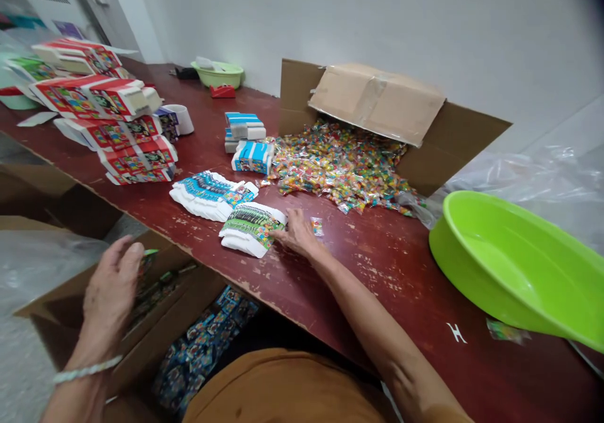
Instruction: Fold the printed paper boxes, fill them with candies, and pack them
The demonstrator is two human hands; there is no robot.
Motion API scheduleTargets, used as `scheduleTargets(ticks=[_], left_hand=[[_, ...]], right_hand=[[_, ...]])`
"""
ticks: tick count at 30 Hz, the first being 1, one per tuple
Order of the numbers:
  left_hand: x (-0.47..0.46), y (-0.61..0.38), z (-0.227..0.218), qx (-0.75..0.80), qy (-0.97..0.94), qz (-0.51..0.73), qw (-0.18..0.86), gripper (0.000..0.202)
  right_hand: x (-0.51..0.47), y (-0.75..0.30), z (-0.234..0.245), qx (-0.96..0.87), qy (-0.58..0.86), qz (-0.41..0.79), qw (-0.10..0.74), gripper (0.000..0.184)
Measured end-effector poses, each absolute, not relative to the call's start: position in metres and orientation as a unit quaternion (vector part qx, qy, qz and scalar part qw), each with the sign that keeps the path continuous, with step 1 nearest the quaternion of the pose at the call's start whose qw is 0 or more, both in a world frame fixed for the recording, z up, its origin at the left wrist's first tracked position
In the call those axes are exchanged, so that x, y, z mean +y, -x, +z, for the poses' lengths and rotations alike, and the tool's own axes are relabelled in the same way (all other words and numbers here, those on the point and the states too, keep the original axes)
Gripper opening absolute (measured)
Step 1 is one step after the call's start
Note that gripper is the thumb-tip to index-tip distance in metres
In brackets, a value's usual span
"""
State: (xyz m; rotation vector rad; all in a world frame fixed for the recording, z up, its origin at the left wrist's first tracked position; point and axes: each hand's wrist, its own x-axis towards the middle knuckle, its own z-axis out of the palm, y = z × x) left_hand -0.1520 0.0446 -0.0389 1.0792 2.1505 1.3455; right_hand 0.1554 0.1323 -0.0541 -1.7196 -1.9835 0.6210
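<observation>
1. The right hand [297, 234] lies on the table [391, 272] near its front edge, with its grip released and nothing visible in it. Its fingers [282, 235] touch the right end of a stack of folded printed sleeves [252, 229].
2. The sleeves are white, with a green and black printed band and a colourful picture at one end. They lie slightly fanned and unevenly stacked, close to the front edge.
3. A small wrapped sweet packet [317, 226] lies just beside the right hand's fingertips, toward the table's middle.
4. The left hand [113, 291] hangs beyond the front edge of the table, its grip loose and empty, above an open cardboard carton [56, 313] holding dark printed packets [160, 287].
5. A second stack of sleeves [212, 195], printed in blue, lies just left of and behind the first.
6. Behind them stand blue-and-white cartons [252, 157], beside a heap of colourful wrapped sweets [340, 165] spilling from a tipped cardboard box [377, 108] near the back edge.
7. Red printed cartons [108, 114] are piled toward the table's left end. A lime-green basin [514, 265] sits tilted at the right edge.
</observation>
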Motion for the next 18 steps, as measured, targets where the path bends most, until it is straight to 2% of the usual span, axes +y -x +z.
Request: scheduleTargets(ticks=[3, 5, 8, 10, 12, 14, 18], left_hand=[[0.045, 0.183, -0.057, 0.81, -0.384, 0.41, 0.169, 0.053], [0.044, 0.173, -0.069, 0.782, -0.404, 0.43, 0.2, 0.053], [0.046, 0.127, -0.076, 0.713, -0.472, 0.483, 0.189, 0.056], [0.047, 0.092, -0.07, 0.669, -0.535, 0.494, 0.149, 0.059], [0.049, 0.064, -0.057, 0.63, -0.573, 0.499, 0.16, 0.061], [0.051, 0.046, -0.042, 0.588, -0.576, 0.506, 0.257, 0.062], [0.055, 0.028, -0.021, 0.488, -0.457, 0.45, 0.592, 0.058]], right_hand=[[0.134, -0.15, -0.055, -0.714, 0.645, 0.215, 0.167, 0.051], [0.133, -0.149, -0.058, -0.699, 0.657, 0.209, 0.192, 0.052], [0.133, -0.152, -0.066, -0.637, 0.66, 0.239, 0.318, 0.051], [0.132, -0.159, -0.069, -0.573, 0.629, 0.321, 0.415, 0.043], [0.128, -0.168, -0.066, -0.528, 0.589, 0.4, 0.463, 0.036], [0.12, -0.177, -0.057, -0.518, 0.555, 0.45, 0.469, 0.035], [0.1, -0.189, -0.031, -0.506, 0.462, 0.55, 0.477, 0.037]])
